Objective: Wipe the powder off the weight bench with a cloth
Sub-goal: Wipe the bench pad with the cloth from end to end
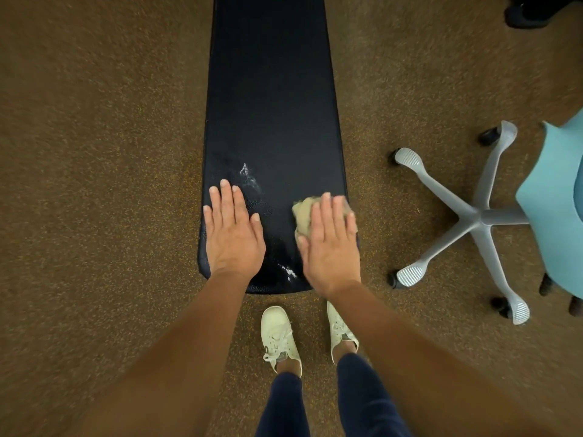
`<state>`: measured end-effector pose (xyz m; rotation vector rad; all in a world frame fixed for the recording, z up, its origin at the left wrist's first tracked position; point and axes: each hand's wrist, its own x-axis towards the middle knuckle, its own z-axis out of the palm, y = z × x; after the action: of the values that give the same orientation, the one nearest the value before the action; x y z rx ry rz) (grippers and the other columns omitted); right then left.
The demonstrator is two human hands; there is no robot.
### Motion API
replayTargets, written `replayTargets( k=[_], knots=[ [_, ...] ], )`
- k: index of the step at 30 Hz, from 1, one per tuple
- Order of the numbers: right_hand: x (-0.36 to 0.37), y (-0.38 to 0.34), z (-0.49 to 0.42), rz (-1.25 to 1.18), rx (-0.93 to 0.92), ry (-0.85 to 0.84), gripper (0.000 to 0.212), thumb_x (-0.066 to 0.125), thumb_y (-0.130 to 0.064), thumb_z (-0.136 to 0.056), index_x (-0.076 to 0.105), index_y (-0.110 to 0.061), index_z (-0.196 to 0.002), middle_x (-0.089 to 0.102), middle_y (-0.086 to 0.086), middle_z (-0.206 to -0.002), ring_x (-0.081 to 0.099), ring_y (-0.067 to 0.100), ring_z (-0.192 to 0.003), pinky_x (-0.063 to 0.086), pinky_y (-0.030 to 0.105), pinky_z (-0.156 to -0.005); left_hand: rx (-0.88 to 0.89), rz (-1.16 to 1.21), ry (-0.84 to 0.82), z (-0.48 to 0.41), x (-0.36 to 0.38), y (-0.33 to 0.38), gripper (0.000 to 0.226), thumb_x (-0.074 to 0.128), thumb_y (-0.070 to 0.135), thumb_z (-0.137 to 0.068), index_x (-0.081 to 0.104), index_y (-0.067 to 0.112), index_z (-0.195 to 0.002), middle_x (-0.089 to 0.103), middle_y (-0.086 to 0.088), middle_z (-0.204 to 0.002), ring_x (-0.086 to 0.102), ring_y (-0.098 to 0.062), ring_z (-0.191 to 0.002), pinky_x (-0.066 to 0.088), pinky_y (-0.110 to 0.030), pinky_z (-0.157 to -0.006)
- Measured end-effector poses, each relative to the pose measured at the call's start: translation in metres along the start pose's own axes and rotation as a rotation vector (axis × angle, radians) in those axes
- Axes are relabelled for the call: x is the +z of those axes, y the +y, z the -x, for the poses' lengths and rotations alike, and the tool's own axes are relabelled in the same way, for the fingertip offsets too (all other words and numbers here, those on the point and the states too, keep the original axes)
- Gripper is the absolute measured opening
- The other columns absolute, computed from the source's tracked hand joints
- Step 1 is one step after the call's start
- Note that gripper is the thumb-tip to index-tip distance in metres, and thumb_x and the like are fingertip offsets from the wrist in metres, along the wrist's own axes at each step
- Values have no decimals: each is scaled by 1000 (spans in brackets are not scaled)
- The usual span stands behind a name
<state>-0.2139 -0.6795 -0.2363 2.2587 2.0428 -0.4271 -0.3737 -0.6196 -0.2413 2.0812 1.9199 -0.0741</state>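
The black padded weight bench [271, 89] runs away from me down the middle of the view. White powder [249, 176] streaks its near left part, and a smaller patch of powder [288, 271] lies by the near edge. My left hand [232, 231] rests flat on the bench's near left corner, fingers straight. My right hand [331, 241] presses flat on a crumpled beige cloth [303, 212] at the bench's near right edge; the cloth shows past my fingers and thumb, and most of it is hidden under my palm.
A light blue office chair [555, 197] with a grey five-star base [473, 216] and castors stands close on the right. Brown speckled floor [94, 152] surrounds the bench. My white shoes [279, 332] stand at the bench's near end. A dark object [536, 11] sits at the top right.
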Motion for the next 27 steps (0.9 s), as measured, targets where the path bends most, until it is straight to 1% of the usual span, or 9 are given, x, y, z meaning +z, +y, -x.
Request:
replayTargets(
  k=[2, 4, 10, 11, 13, 16, 18, 23, 27],
  knots=[
    [5, 7, 27, 29, -190, -37, 62, 21, -39, -100, 9, -4, -150, 8, 16, -159, -3, 30, -148, 7, 50, -119, 1, -2, -3, 0, 0, -1, 60, 18, 35, -101, 3, 4, -151, -7, -12, -160, -11, -27, -147, 0, -45, -120],
    [6, 29, 34, 42, -240, -42, 62, 20, -42, -101, 5, -7, -150, 8, 14, -160, -3, 29, -148, 7, 50, -119, 5, -5, -9, 0, -1, -1, 60, 18, 35, -102, 2, 4, -151, -7, -12, -160, -12, -27, -147, 1, -45, -120],
    [-4, 17, -24, -172, 213, 51, 65, 20, -39, -99, 15, 1, -150, 7, 20, -159, 2, 36, -147, 11, 51, -119, 12, -9, 11, 0, 1, -1, 59, 18, 35, -102, 4, 4, -151, -5, -13, -160, -10, -28, -147, 1, -46, -120],
    [-3, 11, -21, -124, 188, 53, 64, 19, -39, -100, 14, 1, -150, 7, 21, -159, 2, 37, -147, 9, 51, -119, 10, -9, 12, 0, 1, -1, 60, 18, 34, -102, 4, 4, -151, -5, -13, -160, -10, -28, -147, 1, -46, -120],
    [0, 6, 2, -14, -32, 6, 62, 20, -38, -101, 12, -1, -150, 8, 20, -159, 0, 36, -147, 8, 52, -119, 9, -3, 11, 0, 1, -1, 60, 19, 34, -102, 4, 4, -151, -6, -13, -160, -10, -28, -147, 1, -46, -120],
    [3, 30, 30, 11, -294, -56, 61, 19, -41, -101, 15, -4, -150, 12, 15, -159, 1, 31, -148, 15, 52, -118, 11, -1, 0, 0, 0, 0, 60, 19, 34, -102, 3, 4, -151, -7, -13, -160, -10, -28, -147, 0, -45, -120],
    [1, 43, 16, -7, -223, -39, 62, 15, -42, -101, 11, -5, -151, 7, 14, -160, -1, 30, -148, 15, 51, -118, 13, -6, -1, 0, 0, 0, 60, 18, 34, -102, 3, 4, -151, -7, -13, -160, -11, -28, -147, 0, -45, -120],
    [-6, 14, -33, -153, 188, 48, 65, 20, -39, -99, 15, 0, -150, 8, 19, -159, 2, 35, -147, 10, 50, -118, 10, -9, 14, 0, 2, -1, 60, 19, 34, -102, 5, 4, -151, -5, -13, -160, -9, -28, -147, 2, -47, -120],
    [3, 16, 15, -87, -36, 0, 63, 21, -39, -101, 17, 0, -150, 9, 19, -159, -2, 32, -148, 9, 50, -119, 15, -4, 17, -1, 1, -1, 59, 20, 34, -102, 6, 3, -151, -4, -14, -160, -8, -29, -147, 2, -47, -120]
  ],
)
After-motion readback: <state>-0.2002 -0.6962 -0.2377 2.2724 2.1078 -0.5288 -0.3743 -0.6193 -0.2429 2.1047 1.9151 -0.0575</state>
